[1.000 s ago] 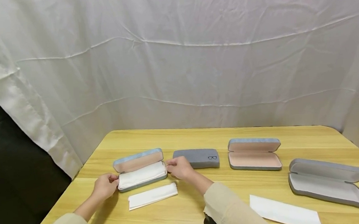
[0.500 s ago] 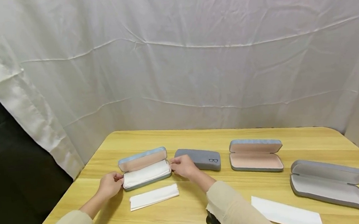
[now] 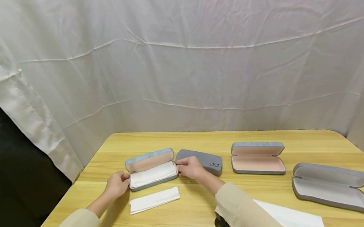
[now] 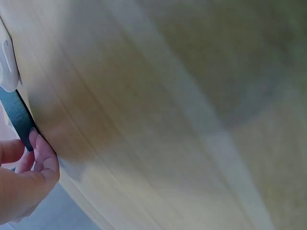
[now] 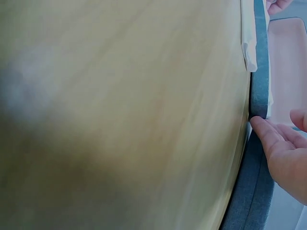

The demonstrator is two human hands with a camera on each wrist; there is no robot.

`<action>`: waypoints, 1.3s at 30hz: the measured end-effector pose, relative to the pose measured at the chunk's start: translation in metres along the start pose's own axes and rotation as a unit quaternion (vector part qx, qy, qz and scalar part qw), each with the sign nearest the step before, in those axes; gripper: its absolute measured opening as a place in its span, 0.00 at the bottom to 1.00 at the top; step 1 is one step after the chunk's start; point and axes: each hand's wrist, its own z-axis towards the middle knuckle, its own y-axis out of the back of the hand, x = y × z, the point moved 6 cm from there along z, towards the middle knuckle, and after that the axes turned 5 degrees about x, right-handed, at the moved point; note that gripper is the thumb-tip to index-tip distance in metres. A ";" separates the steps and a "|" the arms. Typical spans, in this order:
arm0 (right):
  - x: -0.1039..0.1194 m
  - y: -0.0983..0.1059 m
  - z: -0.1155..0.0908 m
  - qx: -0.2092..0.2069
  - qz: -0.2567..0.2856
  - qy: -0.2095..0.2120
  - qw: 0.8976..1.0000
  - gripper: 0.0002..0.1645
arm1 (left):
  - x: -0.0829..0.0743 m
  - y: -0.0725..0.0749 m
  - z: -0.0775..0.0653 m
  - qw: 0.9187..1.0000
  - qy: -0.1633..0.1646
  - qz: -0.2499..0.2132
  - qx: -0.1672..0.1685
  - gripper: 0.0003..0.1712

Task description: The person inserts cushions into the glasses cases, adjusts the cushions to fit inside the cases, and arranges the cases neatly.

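Filled case [image 3: 155, 182] shifted right; right-wrist view: hand [image 5: 286, 155] seemingly touching.

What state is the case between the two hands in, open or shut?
The case is open: its lid stands raised, showing pink lining, and a white cloth lies inside.

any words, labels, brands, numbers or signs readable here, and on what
No readable words, labels, brands or numbers.
Only sign: a dark eyeglasses outline on the closed grey-blue rectangular case.
The open blue, pink-lined case holding folded white cloth shows no text.
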 end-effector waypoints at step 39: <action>0.004 -0.012 -0.013 0.028 0.010 0.022 0.999 0.20 | 0.010 0.009 -0.014 1.000 -0.007 -0.008 0.024 0.06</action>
